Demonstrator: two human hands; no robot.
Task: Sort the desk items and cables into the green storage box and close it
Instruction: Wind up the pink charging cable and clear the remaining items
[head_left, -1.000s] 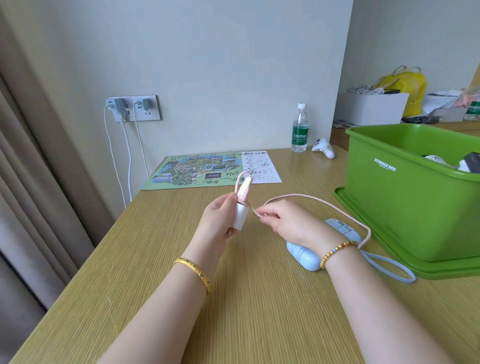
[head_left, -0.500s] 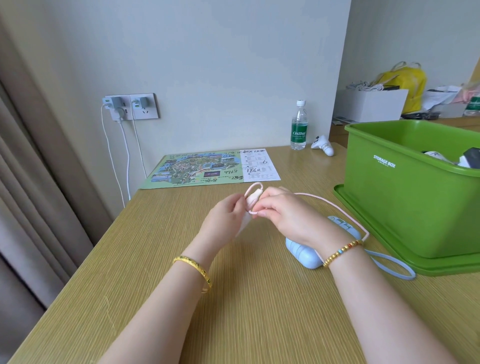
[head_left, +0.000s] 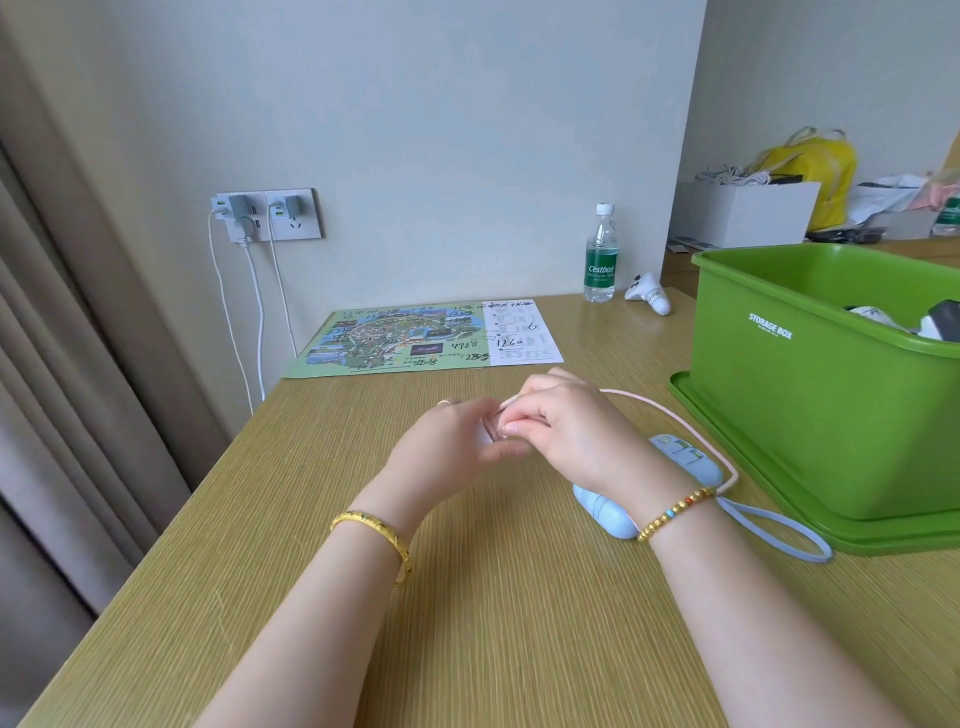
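With both hands, left (head_left: 457, 441) and right (head_left: 566, 426), pinched on the pink cable (head_left: 675, 415) above the surface's middle, keep coils tight and gather the slack trailing toward 3 o'clock before dropping it in the green box (head_left: 810, 395).

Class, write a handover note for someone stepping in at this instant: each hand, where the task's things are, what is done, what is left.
Left hand: closed on the charger end of the pink cable; the plug itself is hidden.
Right hand: pinching the cable at the same spot, its slack looping behind the wrist.
Green box: open, some items inside, standing on what looks like its lid.
Blue device with its strap lies beside the box.
Left: coil and box the cable, then the blue device, white controller, maybe map and bottle; close the box.
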